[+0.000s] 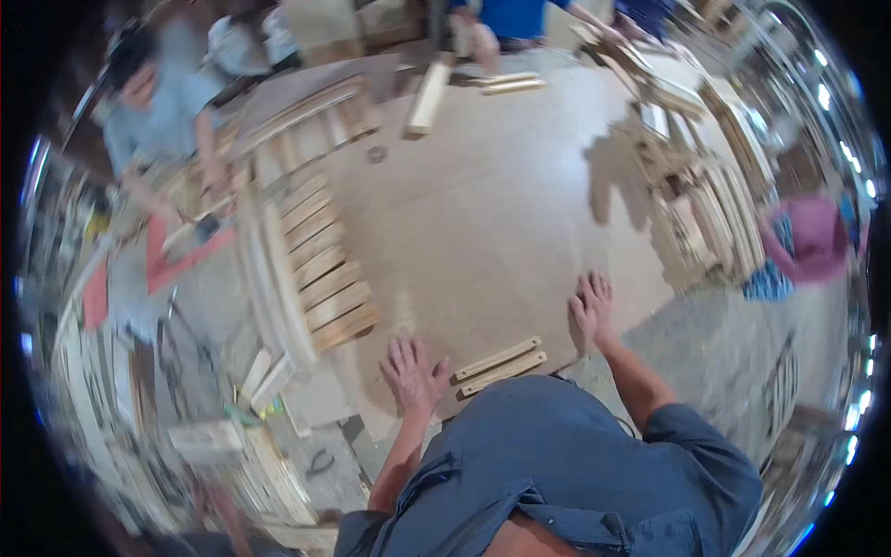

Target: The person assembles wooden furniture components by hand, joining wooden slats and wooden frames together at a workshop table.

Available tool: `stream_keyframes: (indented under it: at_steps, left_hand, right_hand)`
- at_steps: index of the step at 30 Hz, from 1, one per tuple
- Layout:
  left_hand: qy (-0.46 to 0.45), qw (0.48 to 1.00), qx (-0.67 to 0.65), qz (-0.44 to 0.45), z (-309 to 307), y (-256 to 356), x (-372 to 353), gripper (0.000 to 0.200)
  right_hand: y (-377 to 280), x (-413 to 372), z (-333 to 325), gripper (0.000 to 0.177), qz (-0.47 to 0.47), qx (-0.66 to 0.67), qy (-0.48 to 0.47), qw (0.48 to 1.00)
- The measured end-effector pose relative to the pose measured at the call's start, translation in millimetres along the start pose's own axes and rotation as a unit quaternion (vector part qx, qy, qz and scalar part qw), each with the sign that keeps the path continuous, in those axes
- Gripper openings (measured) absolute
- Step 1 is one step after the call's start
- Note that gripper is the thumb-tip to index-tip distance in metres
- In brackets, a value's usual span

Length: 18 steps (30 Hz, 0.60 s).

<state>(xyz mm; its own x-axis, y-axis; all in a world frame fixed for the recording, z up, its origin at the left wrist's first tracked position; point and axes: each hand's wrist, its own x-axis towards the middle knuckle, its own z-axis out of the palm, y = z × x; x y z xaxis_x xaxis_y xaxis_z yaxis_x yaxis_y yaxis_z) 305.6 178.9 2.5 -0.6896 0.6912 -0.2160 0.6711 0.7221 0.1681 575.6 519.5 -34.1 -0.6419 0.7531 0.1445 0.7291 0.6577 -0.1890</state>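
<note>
- The left hand point(413, 373) lies palm down on the pale wooden worktop point(492, 213). Its fingers are spread wide and flat, and it grasps nothing.
- The right hand point(594, 306) is also pressed flat on the worktop, open with the fingers together and pointing away from the body. It holds nothing.
- Two short wooden slats point(499, 364) lie side by side between the hands. They are just beside the left hand's thumb and a little nearer the body than the right hand. Neither hand touches them.
- A slatted wooden frame point(320, 265) lies out past the left hand on its outer side. Its cross-pieces run in a row away from the person.
- A loose plank point(428, 96) rests far ahead of the left hand, near the far edge of the worktop.
- Stacked wooden frames point(705, 209) stand beyond the right hand, on its outer side.
- A pink object point(812, 237) sits farther out to the right of that stack. It is too blurred to identify.
- A person in a pale blue shirt point(158, 116) bends over timber well to the left of the left hand.
- Another person in a blue top point(515, 17) stands across the worktop, straight ahead of both hands.
</note>
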Motion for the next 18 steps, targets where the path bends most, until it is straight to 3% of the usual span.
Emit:
stream_keyframes:
  at_steps: [1,3,6,9,12,14,15,17,18]
  left_hand:
    - [-0.009,0.999,0.005,0.039,-1,3,1,0.082]
    - [0.011,0.997,0.07,0.001,5,6,-1,0.082]
    - [0.03,0.995,0.083,0.049,14,10,-4,0.08]
    - [0.076,0.994,0.064,0.041,12,12,-3,0.075]
    - [0.154,0.985,-0.046,0.062,24,3,19,0.072]
    - [0.131,0.957,-0.256,-0.04,21,16,36,0.065]
    - [0.132,0.958,-0.254,-0.032,22,23,44,0.065]
    - [0.127,0.964,-0.23,-0.031,26,45,60,0.064]
    - [0.127,0.965,-0.227,-0.023,22,70,62,0.064]
  right_hand:
    - [-3,0,-8,0.066,0.02,0.021,-0.017,0.999]
    - [2,1,-12,0.065,0.017,0.087,-0.019,0.996]
    - [10,-8,-2,0.066,0.049,0.054,-0.048,0.996]
    - [8,-10,-6,0.066,0.06,0.056,-0.017,0.996]
    - [11,-10,-9,0.066,0.05,0.051,-0.017,0.997]
    - [19,-12,-13,0.066,0.024,0.085,-0.006,0.996]
    - [29,-13,-15,0.066,0.03,0.086,-0.001,0.996]
    - [56,-15,-16,0.068,-0.07,0.185,-0.012,0.98]
    - [77,-19,-21,0.069,-0.095,0.234,0.035,0.967]
